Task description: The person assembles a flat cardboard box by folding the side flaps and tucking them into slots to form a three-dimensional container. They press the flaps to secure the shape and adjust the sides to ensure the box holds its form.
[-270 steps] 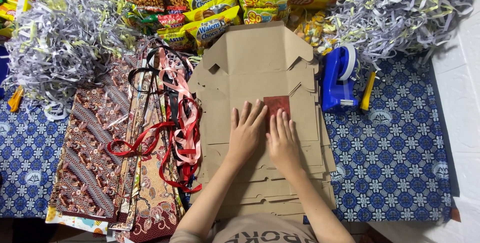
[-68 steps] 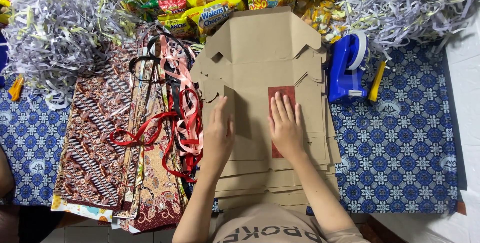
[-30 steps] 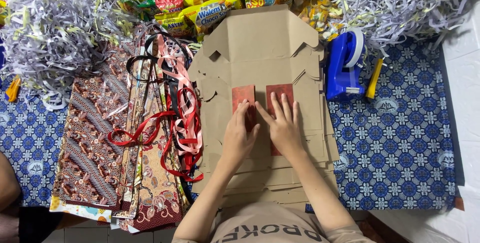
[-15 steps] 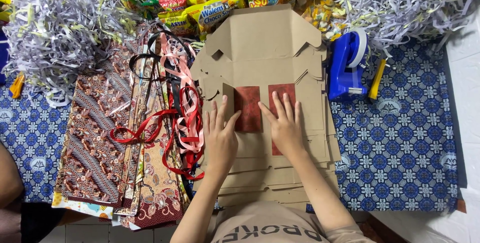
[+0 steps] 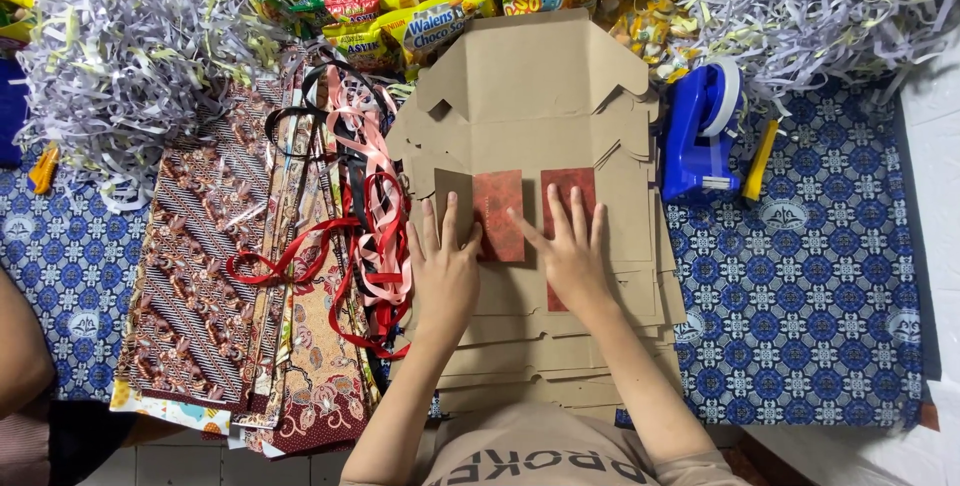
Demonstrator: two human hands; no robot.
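Observation:
A stack of flat brown cardboard box blanks [image 5: 530, 106] lies in the middle. Two red patterned rectangles [image 5: 498, 208] show on the top blank, side by side. My left hand [image 5: 442, 264] presses flat on the cardboard at the left edge of the left red rectangle. Over the lower part of the right red rectangle [image 5: 570, 186] lies my right hand [image 5: 572, 246], fingers spread. Neither hand grips anything.
Red, pink and black ribbons [image 5: 365, 216] and patterned brown wrapping sheets [image 5: 200, 266] lie left of the stack. A blue tape dispenser [image 5: 700, 131] and yellow cutter [image 5: 758, 158] sit to the right. Shredded paper [image 5: 130, 56] and snack packets [image 5: 430, 6] line the far edge.
A second red rectangle has been uncovered left of the first. My left hand slid left along the cardboard; my right hand stayed on the right rectangle.

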